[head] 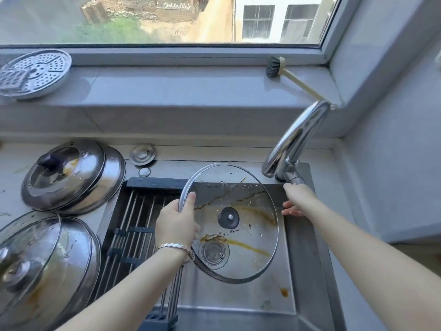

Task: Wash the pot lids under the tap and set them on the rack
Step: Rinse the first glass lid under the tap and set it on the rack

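Left hand (176, 223): grips the glass lid (241, 240) by its left rim, thumb curled over the edge, fingers behind the glass.
Right hand (297, 199): reaches to the base of the tap (293, 139), fingertips at the lever; whether they close on it cannot be told.
Sink (303, 271): steel basin, brown smear at its near right corner.
Rack (133, 225): dark-framed roll of steel rods across the sink's left side.
Glass lid: held tilted over the sink's middle, below the spout; dark knob at centre, brown streaks and droplets on the glass.
Glass-lid stack (43, 263): soiled, near left corner of the counter.
Steel-lid stack (69, 177): far left of the counter, just beside the sink's far left corner, propped at a tilt.
Steamer plate (33, 72): perforated, left end of the window sill.
Brush (286, 75): right end of the sill, pale handle.
Stopper (142, 154): small steel disc, far edge of the counter.
Bracelet (176, 247): silver, left wrist.
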`<state>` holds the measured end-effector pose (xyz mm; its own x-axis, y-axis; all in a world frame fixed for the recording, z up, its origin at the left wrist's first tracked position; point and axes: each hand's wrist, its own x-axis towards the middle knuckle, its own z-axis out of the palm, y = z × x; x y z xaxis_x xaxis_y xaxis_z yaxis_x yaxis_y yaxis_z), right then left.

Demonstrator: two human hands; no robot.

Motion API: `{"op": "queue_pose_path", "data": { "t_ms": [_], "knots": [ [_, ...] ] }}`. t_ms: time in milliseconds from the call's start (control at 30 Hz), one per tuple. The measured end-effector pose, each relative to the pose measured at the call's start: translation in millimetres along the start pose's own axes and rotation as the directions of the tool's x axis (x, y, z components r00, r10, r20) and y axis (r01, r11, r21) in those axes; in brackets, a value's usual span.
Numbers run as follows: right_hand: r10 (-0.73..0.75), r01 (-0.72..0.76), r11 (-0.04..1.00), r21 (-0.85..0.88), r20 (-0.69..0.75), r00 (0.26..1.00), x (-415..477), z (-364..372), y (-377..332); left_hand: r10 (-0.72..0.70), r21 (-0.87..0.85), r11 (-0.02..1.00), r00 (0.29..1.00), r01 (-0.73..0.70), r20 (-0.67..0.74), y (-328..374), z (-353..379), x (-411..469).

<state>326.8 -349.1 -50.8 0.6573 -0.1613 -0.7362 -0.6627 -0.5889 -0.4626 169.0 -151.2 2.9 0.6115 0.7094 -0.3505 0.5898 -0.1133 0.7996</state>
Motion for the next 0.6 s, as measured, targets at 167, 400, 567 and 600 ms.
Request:
{"op": "queue_pose_path", "data": {
  "t_ms": [167, 400, 567, 600],
  "knots": [
    [0.036, -0.036, 0.999, -0.004, -0.072, 0.997, 11.0, 4.8, 2.8, 0.037, 0.001, 0.999, 0.999, -0.037, 0.025, 6.6, 8.8, 1.5],
    [-0.071, 0.069, 0.997, -0.041, -0.059, 0.996, 18.6, 1.5, 18.6, 0.037, -0.017, 0.999, 0.998, -0.036, 0.054, 8.1, 18.1, 1.2],
    [-0.168, 0.162, 0.982, -0.094, -0.065, 0.984, 24.2, -0.8, 28.5, 0.031, -0.013, 0.999, 0.998, -0.030, 0.050, 10.0, 19.9, -3.0],
    [-0.175, 0.168, 0.981, -0.092, -0.068, 0.982, 24.4, -1.6, 29.1, 0.029, -0.020, 0.999, 0.998, -0.028, 0.048, 10.0, 20.0, -3.7]
  ]
}}
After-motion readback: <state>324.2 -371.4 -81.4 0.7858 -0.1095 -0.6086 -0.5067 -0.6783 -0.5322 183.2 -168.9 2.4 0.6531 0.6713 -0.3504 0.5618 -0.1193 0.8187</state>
